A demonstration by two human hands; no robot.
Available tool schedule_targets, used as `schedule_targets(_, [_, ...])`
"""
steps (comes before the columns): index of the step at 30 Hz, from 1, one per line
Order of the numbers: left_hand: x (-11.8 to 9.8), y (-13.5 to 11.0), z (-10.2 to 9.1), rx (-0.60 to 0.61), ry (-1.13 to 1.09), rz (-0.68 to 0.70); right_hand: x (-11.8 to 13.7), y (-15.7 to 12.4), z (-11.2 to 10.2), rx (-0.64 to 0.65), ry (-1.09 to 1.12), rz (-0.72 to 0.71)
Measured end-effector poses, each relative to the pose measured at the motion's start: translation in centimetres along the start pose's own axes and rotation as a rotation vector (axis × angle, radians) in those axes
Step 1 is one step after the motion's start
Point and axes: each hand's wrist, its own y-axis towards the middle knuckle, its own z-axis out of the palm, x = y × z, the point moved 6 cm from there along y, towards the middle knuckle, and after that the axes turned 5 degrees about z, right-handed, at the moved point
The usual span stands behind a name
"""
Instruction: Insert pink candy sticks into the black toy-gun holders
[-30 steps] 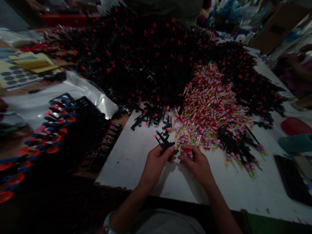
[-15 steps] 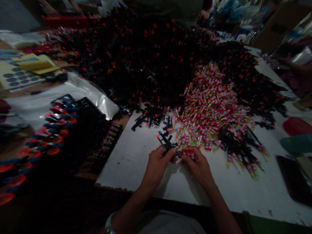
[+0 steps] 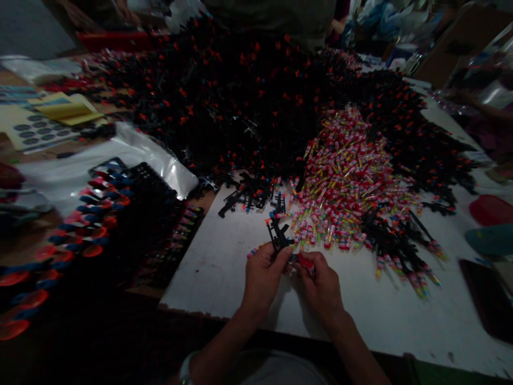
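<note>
Left hand [image 3: 262, 275]: closed around a small black plastic toy gun [image 3: 277, 235], angular and matte, held upright above the table edge with its orange tip on top.
Right hand [image 3: 320, 283]: pinched on a thin candy tube [image 3: 305, 262], glossy and red-capped, pressed against the toy gun's base.
Table [image 3: 224, 267]: flat white board, scuffed and stained.
Candy heap [image 3: 344, 176]: shiny cylindrical tubes, pink, yellow and red, piled just beyond the hands.
Gun pile [image 3: 240, 96]: a large dark mound of spiky plastic, orange-dotted.
Plastic bag [image 3: 132, 152]: crinkled clear film, left of the table.

head cam | above, looks forward-down | close over white table [image 3: 248, 278] | single view
</note>
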Motion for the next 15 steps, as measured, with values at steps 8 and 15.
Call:
schedule_targets(8, [0.9,-0.7,0.2,-0.088,0.046,0.058,-0.9,-0.5,0.0,-0.080,-0.035,0.055])
schedule_targets(15, [1.1,-1.0,0.7,-0.100,-0.111,-0.040,-0.9,-1.0,0.5,0.002,-0.007,0.119])
